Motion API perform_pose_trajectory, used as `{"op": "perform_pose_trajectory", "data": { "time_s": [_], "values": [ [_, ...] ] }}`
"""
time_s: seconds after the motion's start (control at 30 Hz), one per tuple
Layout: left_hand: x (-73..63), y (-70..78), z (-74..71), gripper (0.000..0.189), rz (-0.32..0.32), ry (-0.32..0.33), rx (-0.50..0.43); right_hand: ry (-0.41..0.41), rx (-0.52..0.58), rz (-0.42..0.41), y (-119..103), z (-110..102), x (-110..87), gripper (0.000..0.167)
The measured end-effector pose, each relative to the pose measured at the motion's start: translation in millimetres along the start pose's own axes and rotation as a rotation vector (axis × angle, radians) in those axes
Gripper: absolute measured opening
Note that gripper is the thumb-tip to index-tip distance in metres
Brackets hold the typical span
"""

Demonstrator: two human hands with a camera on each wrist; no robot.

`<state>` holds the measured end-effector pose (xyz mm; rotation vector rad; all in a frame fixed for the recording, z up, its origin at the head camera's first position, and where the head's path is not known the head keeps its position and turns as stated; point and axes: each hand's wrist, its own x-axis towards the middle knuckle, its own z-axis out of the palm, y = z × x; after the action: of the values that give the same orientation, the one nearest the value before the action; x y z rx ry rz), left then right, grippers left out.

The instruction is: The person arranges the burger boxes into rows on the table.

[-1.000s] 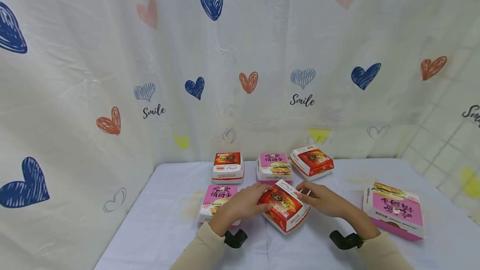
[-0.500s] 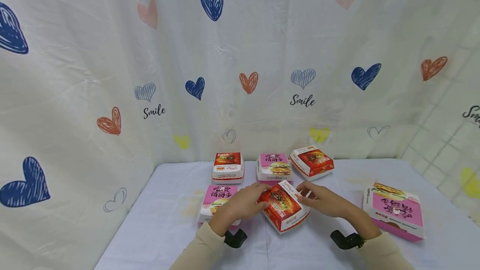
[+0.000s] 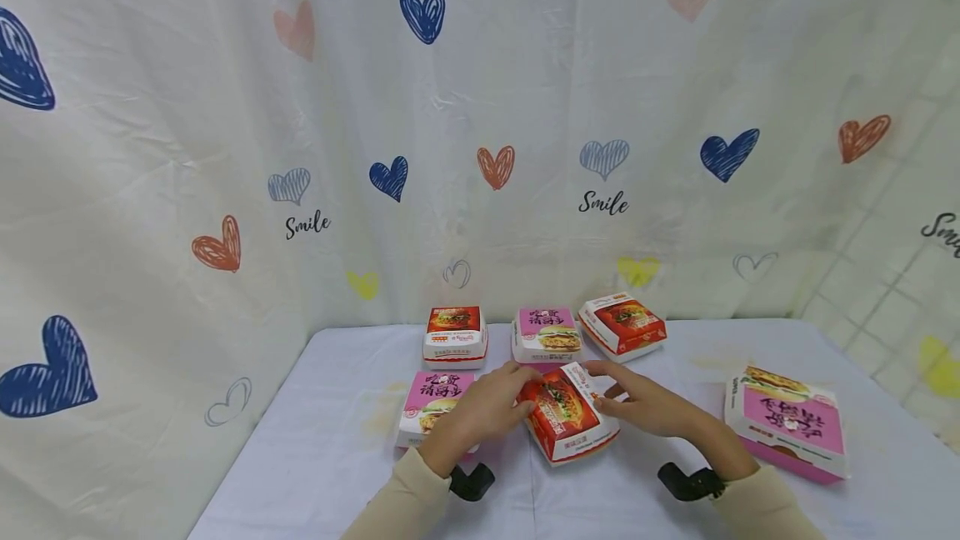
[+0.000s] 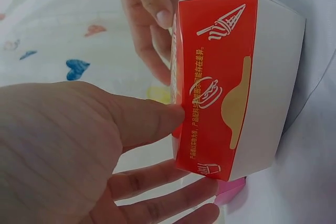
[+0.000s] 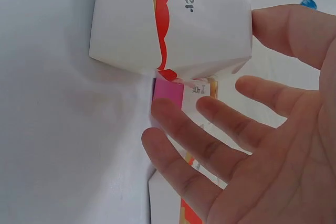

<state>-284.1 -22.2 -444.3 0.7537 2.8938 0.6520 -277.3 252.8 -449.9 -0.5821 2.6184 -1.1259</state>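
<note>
A red and white burger box (image 3: pixel 566 413) lies at the middle of the table, turned at an angle, lid closed. My left hand (image 3: pixel 491 407) holds its left corner; in the left wrist view the thumb (image 4: pixel 157 121) presses the edge of the red side, the fingers reaching to the far side. My right hand (image 3: pixel 645 400) is at the box's right side. Its thumb (image 5: pixel 283 27) touches the box edge in the right wrist view, while the other fingers spread out beside the box. A pink and white burger box (image 3: pixel 431 402) sits close left, partly covered by my left forearm.
Along the back stand a red-topped box (image 3: pixel 454 338), a pink-topped box (image 3: pixel 547 336) and another red box (image 3: pixel 624 327), set askew. At the right lies a larger pink box (image 3: pixel 787 423). Behind the white-clothed table (image 3: pixel 300 457) hangs a heart-printed curtain (image 3: pixel 525 90).
The middle red box has turned a little clockwise, its front corner shifting left and its far corner right. My hands stay around it, the right fingers moving slightly. The other boxes have not moved.
</note>
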Motion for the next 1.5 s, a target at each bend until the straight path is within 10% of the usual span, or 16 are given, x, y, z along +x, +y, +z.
{"op": "perform_pose_trajectory", "data": {
  "time_s": [0.53, 1.5],
  "values": [
    [-6.8, 6.1, 6.7, 0.089, -0.010, -0.058, 0.071, -0.015, 0.060, 0.025, 6.6, 15.6, 2.7, 0.069],
    [-1.8, 6.7, 4.7, 0.091, -0.001, -0.087, 0.063, 0.001, 0.050, -0.020, 4.7, 12.5, 5.9, 0.070]
  ]
}}
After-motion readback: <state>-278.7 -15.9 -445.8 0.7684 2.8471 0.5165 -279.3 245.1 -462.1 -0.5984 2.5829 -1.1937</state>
